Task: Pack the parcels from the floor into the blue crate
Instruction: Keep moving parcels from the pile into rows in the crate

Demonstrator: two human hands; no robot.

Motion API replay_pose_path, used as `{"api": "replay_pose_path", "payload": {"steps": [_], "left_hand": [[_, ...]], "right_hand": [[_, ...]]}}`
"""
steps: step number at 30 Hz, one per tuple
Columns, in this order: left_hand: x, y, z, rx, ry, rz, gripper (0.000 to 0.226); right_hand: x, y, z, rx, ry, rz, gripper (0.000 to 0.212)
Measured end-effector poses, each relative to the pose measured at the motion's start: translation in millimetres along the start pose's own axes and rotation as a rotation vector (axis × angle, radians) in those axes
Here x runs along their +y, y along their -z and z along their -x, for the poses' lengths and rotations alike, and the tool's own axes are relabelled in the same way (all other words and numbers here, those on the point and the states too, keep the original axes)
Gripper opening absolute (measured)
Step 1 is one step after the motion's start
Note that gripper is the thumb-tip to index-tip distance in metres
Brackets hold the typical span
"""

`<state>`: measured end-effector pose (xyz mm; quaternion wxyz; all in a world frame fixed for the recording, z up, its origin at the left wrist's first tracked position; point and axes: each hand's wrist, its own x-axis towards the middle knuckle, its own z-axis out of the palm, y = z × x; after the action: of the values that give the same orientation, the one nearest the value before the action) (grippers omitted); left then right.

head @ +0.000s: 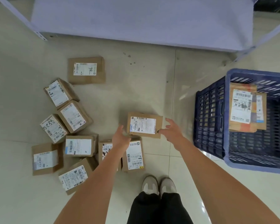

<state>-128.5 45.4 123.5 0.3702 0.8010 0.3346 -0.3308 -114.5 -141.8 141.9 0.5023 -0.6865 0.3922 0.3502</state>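
A brown cardboard parcel [144, 125] with a white label lies between my hands, its near edge over another parcel [133, 155]. My left hand [121, 137] is curled around its lower left corner. My right hand [171, 131] has its thumb at the lower right corner and its fingers spread apart. Several more labelled parcels lie on the floor to the left, among them one marked 5288 [52, 128] and one farther off [86, 70]. The blue crate [226, 110] stands at the right, with two parcels [242, 109] leaning inside it.
A pale shelf unit [136, 21] with angled metal legs spans the far side. My shoes [158, 185] stand on the tiled floor just below the parcels. Bare floor lies between the parcels and the crate.
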Motion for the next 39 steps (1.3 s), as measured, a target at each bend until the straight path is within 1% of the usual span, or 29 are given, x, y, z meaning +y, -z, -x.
{"api": "replay_pose_path", "payload": {"steps": [3,5,8,11,13,15,20,22,25,28,31,33,35,39], "left_hand": [[-11.7,-15.2,-33.6,-0.012,-0.034,-0.068,0.07],[-17.2,-27.2,-56.4,-0.012,-0.054,-0.088,0.067],[-21.5,-46.0,-86.8,-0.035,-0.065,-0.08,0.055],[-24.0,-60.5,-101.2,-0.035,-0.074,-0.016,0.043],[-19.5,-61.2,-101.7,0.0,-0.097,0.016,0.049],[-9.1,-54.7,-96.8,0.034,-0.166,0.052,0.057],[47.8,-21.6,-47.8,0.047,-0.319,0.346,0.055],[79.1,-11.5,-14.3,0.04,-0.384,0.388,0.059],[124.9,0.1,38.3,0.042,-0.507,0.32,0.063],[166.7,12.0,81.3,0.04,-0.622,0.158,0.067],[204.2,21.7,118.1,0.044,-0.647,0.077,0.072],[226.9,23.4,138.2,0.047,-0.657,0.065,0.074],[248.6,19.4,152.6,0.035,-0.677,0.058,0.074],[276.3,-11.3,190.3,-0.01,-0.694,0.079,0.075]], "right_hand": [[12.0,-14.3,-38.8,0.01,0.006,0.032,0.076],[20.4,-22.7,-63.9,0.018,0.024,0.059,0.079],[29.9,-32.0,-95.6,0.031,0.028,0.086,0.082],[35.4,-36.1,-111.5,0.038,0.05,0.082,0.08],[33.6,-33.5,-112.8,0.05,0.07,0.09,0.078],[28.0,-26.4,-105.4,0.046,0.066,0.064,0.079],[5.2,5.3,-57.9,-0.013,0.042,-0.061,0.086],[-6.7,19.7,-32.0,-0.036,0.019,-0.118,0.085],[-25.3,40.6,11.3,-0.05,0.016,-0.224,0.084],[-45.3,64.3,55.4,-0.004,0.031,-0.284,0.086],[-69.5,94.5,90.1,0.078,0.053,-0.238,0.088],[-82.4,118.4,105.2,0.096,0.121,-0.251,0.087],[-90.0,145.3,115.8,0.106,0.16,-0.284,0.083],[-80.2,199.2,139.0,0.1,0.132,-0.35,0.072]]}}
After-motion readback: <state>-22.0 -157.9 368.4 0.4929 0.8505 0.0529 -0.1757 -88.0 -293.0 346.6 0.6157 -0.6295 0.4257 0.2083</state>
